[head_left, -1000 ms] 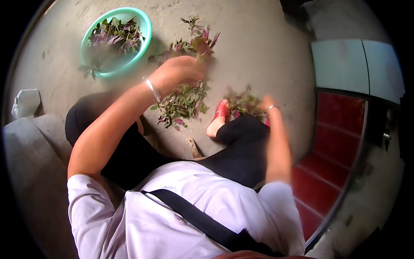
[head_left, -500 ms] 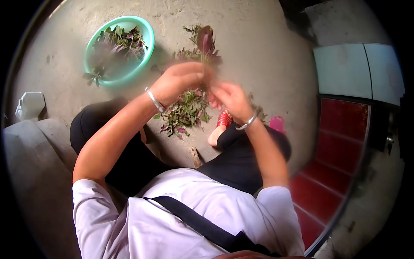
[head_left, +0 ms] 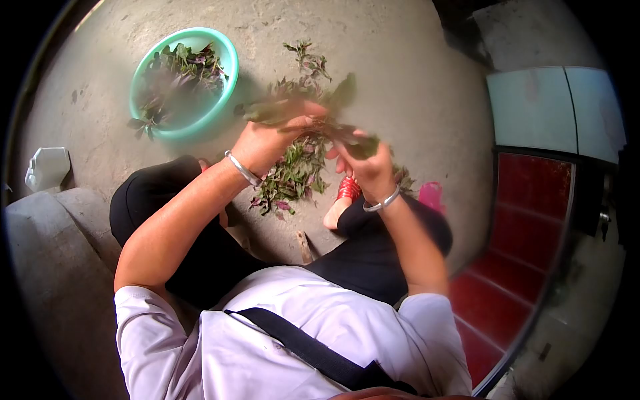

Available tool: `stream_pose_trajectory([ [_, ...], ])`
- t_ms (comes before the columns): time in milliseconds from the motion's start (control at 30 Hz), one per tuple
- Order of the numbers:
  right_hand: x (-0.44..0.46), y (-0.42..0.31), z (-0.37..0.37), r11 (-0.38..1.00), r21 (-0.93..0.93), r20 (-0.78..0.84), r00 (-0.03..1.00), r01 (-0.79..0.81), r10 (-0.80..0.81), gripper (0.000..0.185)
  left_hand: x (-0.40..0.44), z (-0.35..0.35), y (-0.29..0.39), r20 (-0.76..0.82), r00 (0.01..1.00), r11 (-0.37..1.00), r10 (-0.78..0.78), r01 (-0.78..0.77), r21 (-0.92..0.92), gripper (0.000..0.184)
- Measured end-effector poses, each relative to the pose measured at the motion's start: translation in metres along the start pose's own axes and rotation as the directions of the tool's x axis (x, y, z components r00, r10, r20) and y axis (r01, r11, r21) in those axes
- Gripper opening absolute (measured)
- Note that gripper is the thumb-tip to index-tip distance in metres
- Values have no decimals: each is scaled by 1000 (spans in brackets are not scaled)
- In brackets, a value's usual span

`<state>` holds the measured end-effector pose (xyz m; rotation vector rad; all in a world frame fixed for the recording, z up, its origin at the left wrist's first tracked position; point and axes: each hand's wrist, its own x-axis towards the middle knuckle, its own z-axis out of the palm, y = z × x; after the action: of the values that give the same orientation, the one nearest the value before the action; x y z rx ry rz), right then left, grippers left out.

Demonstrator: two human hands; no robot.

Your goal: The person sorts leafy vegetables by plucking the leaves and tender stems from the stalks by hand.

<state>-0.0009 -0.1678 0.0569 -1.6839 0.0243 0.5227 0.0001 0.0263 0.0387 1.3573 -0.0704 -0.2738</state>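
My left hand [head_left: 267,141] is closed around a sprig of purple-green leafy greens [head_left: 343,95], its leaves blurred and spreading to both sides. Just to the right, my right hand [head_left: 373,168] pinches the same greens, with a leaf lying over its fingers. Haze and motion hide the exact fingertips. On the floor below the hands lies a pile of loose purple-green leaves [head_left: 293,175]. Beyond them sit more leafy sprigs [head_left: 310,61]. A mint-green basin [head_left: 233,63] at the upper left contains similar leaves [head_left: 197,67], some hanging over its near rim.
My knees and a red sandal [head_left: 348,189] flank the leaf pile. A pink object [head_left: 432,195] is beside my right knee. At the left is a pale plastic container [head_left: 48,168]. Red tiles [head_left: 527,220] and pale blue panels [head_left: 533,107] line the right side.
The sprig stood upright above the hands with a dark red leaf on top; now it lies tilted across both hands, leaves spread sideways. My right hand has moved slightly down.
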Motion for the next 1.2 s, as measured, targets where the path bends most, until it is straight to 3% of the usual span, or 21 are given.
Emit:
stream_pose_trajectory([
  [100,0,5,3,966,255,-11,999,48,-47,17,1,-2,-3,5,998,996,66,-66,53,23],
  [233,0,-6,2,996,62,-2,998,-57,57,15,2,-2,-1,-9,998,996,60,-59,63,21],
  [367,0,9,-3,973,213,19,996,-93,91,18,3,-1,-4,-56,998,1000,-27,27,-4,21],
  [533,-1,6,-3,973,220,30,998,-67,62,20,4,-3,1,-24,999,999,-28,27,-21,19],
  [700,2,7,-9,974,211,62,996,-81,69,21,2,-4,8,-1,997,972,-74,72,-225,20],
  [800,0,4,-10,969,229,83,994,-92,75,21,5,-2,7,-161,984,996,-79,84,25,18],
  [933,-2,-2,-11,955,275,114,990,-112,83,21,4,-3,11,-142,986,997,-83,81,-20,15],
  [1033,-4,-4,-12,937,320,145,985,-137,94,22,8,-6,4,-133,985,910,114,-49,413,13],
  [1067,-3,-4,-12,929,339,153,983,-148,100,22,7,-7,6,-82,943,703,322,-180,688,13],
  [1167,-6,-8,-11,897,394,172,975,-202,144,23,10,-9,-2,-101,888,601,449,-216,770,11],
  [1200,-7,-9,-12,884,411,177,971,-224,163,23,13,-16,-5,-178,880,608,442,-148,780,11],
])
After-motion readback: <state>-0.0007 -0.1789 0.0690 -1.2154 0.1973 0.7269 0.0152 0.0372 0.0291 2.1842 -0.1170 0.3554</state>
